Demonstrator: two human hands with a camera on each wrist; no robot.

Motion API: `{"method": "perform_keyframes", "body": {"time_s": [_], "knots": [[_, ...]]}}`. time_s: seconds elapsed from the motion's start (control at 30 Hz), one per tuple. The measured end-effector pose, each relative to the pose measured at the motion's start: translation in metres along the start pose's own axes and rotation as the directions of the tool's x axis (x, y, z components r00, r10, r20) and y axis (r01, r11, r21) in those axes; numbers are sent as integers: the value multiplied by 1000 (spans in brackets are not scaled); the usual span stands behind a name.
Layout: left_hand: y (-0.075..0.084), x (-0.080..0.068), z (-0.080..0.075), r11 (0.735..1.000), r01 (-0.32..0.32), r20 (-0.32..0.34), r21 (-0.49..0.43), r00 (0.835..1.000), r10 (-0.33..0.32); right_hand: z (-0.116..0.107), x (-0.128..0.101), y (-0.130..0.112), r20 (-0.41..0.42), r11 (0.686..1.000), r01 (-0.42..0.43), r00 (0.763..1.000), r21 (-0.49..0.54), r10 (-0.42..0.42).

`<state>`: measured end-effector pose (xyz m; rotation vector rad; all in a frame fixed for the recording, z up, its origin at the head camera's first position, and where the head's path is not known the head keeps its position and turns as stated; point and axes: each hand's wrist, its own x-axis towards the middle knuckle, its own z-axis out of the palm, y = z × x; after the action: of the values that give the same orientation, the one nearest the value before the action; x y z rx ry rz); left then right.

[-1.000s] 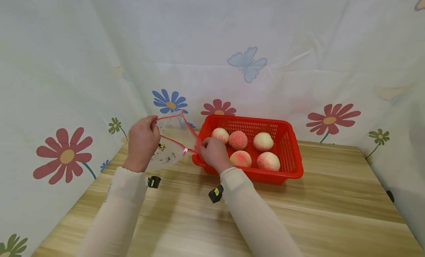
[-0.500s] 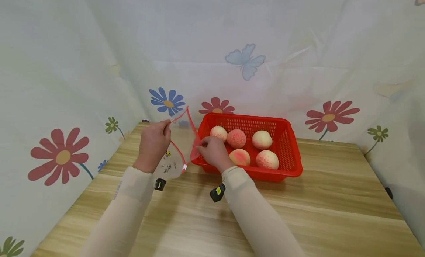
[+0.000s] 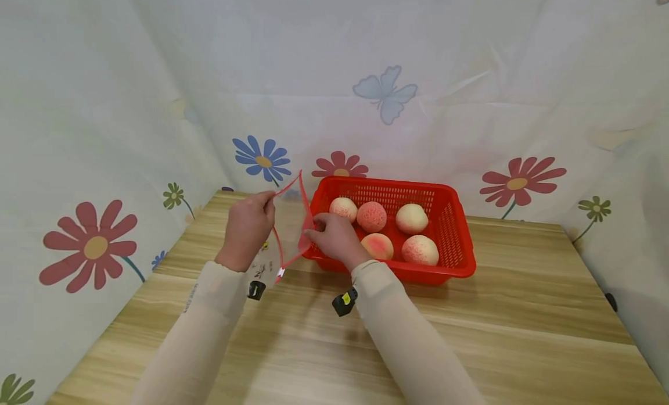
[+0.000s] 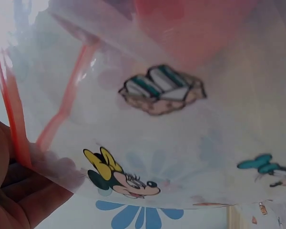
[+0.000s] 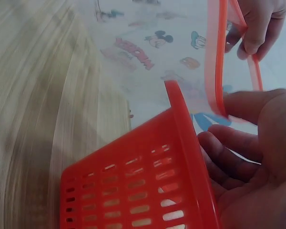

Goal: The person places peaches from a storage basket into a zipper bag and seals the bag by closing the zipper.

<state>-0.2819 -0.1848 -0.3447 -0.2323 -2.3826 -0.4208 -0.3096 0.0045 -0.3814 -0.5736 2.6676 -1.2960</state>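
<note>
A clear zip bag [image 3: 288, 226] with a red seal strip and cartoon prints [image 4: 162, 143] hangs between my two hands, just left of a red basket [image 3: 460, 242]. My left hand [image 3: 245, 229] pinches one side of the bag's red rim [image 4: 16, 138]. My right hand [image 3: 334, 237] pinches the other side of the rim [image 5: 214, 71], right above the basket's left corner [image 5: 181, 124]. The bag's mouth is pulled apart. Several pink-and-cream peaches [image 3: 372, 217] lie in the basket.
The basket stands on a wooden table [image 3: 470, 347] against a white curtain [image 3: 366, 74] printed with flowers and a butterfly. The curtain closes in the left, back and right sides. Bare wood lies in front of and right of the basket.
My left hand has moved right and a little up, toward my right hand. The bag's mouth went from stretched wide to narrower and more upright beside the basket.
</note>
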Motion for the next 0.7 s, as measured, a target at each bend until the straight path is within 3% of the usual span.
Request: {"method": "perform_keyframes", "body": {"time_s": [0.3,0.7], "knots": [[3,1,2,1000,5,15,6,1000,-5,-17,1,8,-58,999,-32,998,32,33],[3,4,10,1000,1,11,29,1000,-2,-24,3,19,-16,997,-66,998,-51,65]]}}
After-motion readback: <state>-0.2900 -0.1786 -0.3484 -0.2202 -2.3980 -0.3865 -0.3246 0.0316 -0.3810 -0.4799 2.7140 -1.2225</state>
